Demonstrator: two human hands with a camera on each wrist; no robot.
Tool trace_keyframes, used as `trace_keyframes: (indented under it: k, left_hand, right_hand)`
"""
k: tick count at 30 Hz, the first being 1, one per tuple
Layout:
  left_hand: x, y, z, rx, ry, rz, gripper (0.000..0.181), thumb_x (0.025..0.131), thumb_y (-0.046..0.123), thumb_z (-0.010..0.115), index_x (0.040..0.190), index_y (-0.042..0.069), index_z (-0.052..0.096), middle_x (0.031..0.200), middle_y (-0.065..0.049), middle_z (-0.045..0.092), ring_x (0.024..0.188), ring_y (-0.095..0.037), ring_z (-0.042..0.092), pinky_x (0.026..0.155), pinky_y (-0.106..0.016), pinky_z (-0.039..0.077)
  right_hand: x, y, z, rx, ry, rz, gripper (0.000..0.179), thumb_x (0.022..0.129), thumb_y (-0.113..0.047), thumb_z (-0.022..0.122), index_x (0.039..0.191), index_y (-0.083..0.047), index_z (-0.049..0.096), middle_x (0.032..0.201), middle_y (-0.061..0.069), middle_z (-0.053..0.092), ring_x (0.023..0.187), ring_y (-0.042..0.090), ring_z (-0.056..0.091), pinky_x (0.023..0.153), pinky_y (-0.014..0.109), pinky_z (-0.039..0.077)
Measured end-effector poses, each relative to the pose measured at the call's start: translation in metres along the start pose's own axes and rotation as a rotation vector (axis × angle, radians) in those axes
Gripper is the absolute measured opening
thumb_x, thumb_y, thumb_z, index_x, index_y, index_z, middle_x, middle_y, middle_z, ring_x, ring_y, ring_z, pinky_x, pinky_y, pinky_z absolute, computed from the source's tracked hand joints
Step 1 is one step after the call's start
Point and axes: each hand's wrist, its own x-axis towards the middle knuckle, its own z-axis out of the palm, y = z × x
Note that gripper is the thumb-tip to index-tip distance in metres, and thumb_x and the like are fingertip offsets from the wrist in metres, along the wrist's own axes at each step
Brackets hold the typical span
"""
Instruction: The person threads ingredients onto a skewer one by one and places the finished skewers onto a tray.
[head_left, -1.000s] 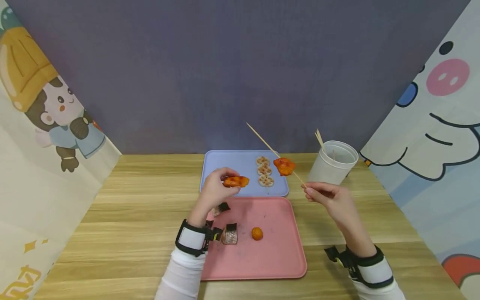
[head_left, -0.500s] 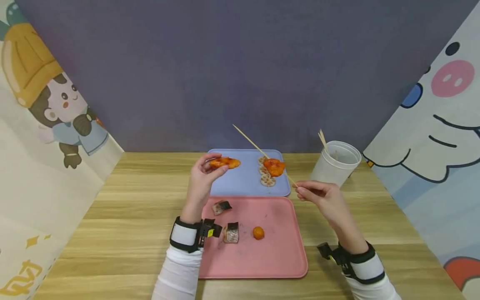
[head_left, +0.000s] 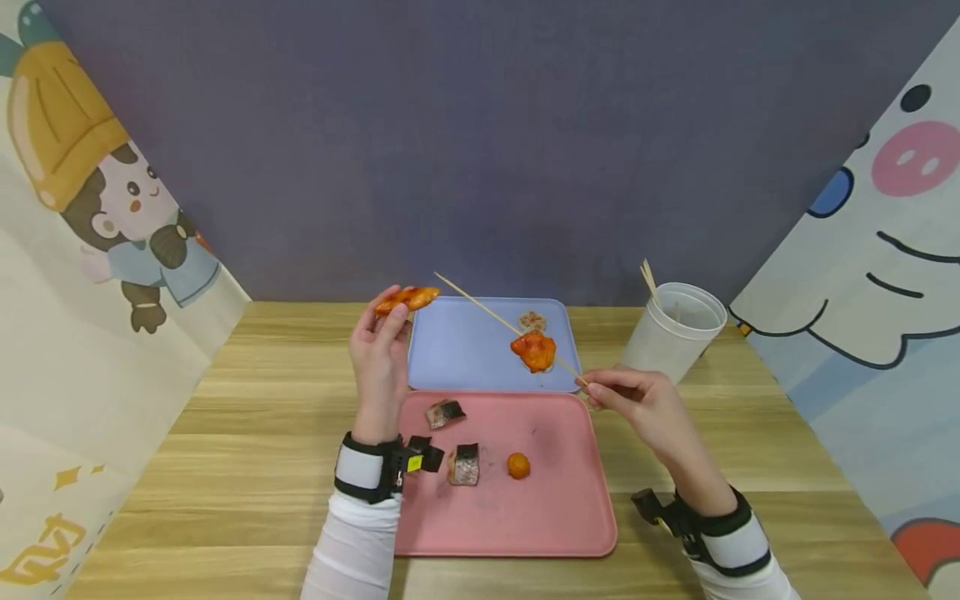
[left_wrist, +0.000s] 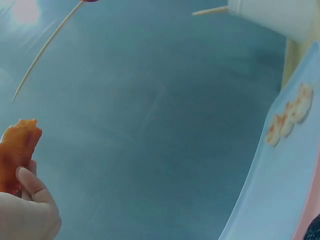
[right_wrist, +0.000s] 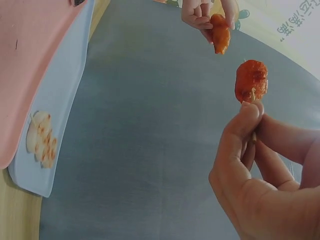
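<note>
Skewer (head_left: 480, 306) looks matt wood, food pc. (head_left: 535, 351) on it glossy, pink tray (head_left: 540, 517) & tub (head_left: 663, 342) smooth plas.

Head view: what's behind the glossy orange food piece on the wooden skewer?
Behind that piece, a pale-blue rectangular tray and browned white round slices: the far one mostly shows, the nearest only an edge. What's between is covered.

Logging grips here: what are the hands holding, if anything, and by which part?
The left hand pinches an orange food piece near one end. The right hand pinches a wooden skewer near its lower end, below the skewered red piece.
</note>
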Motion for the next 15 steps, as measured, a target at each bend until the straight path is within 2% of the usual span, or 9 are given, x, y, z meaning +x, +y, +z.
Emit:
trace_keyframes:
  k: [3, 9, 11, 15]
  left_hand:
    - [0.0014, 0.0009, -0.0008, -0.033, 0.017, 0.008, 0.026, 0.089, 0.0, 0.061, 0.115, -0.004, 0.06, 0.106, -0.012, 0.065, 0.09, -0.017, 0.06, 0.071, -0.021, 0.047]
    - [0.0012, 0.0015, -0.003, -0.089, 0.082, 0.013, 0.013, 0.088, 0.006, 0.066, 0.1, 0.002, 0.065, 0.099, -0.01, 0.069, 0.085, -0.017, 0.063, 0.075, -0.024, 0.05]
    - [0.0014, 0.0016, -0.0042, -0.084, 0.085, 0.014, 0.013, 0.088, 0.009, 0.066, 0.1, 0.002, 0.066, 0.099, -0.011, 0.07, 0.087, -0.018, 0.065, 0.078, -0.025, 0.051]
    - [0.0027, 0.0019, -0.0058, -0.102, 0.056, 0.007, 0.027, 0.089, 0.013, 0.066, 0.111, -0.004, 0.062, 0.107, -0.016, 0.067, 0.095, -0.021, 0.065, 0.088, -0.028, 0.052]
  right_hand:
    - [-0.0019, 0.0, 0.0, -0.026, -0.002, 0.002, 0.023, 0.088, 0.001, 0.062, 0.104, 0.019, 0.063, 0.09, -0.01, 0.069, 0.076, 0.006, 0.066, 0.067, 0.025, 0.057]
    - [-0.0066, 0.0035, -0.0014, -0.086, -0.019, 0.026, 0.022, 0.089, -0.002, 0.063, 0.104, 0.014, 0.066, 0.088, -0.01, 0.068, 0.077, 0.007, 0.067, 0.068, 0.028, 0.057]
    - [-0.0083, 0.0054, -0.0018, -0.092, -0.03, 0.028, 0.022, 0.088, -0.002, 0.064, 0.103, 0.013, 0.067, 0.088, -0.008, 0.067, 0.077, 0.008, 0.067, 0.069, 0.029, 0.057]
    - [-0.0098, 0.0083, -0.0023, -0.092, -0.05, 0.029, 0.021, 0.088, -0.002, 0.064, 0.103, 0.011, 0.068, 0.091, -0.005, 0.068, 0.079, 0.011, 0.068, 0.069, 0.03, 0.058]
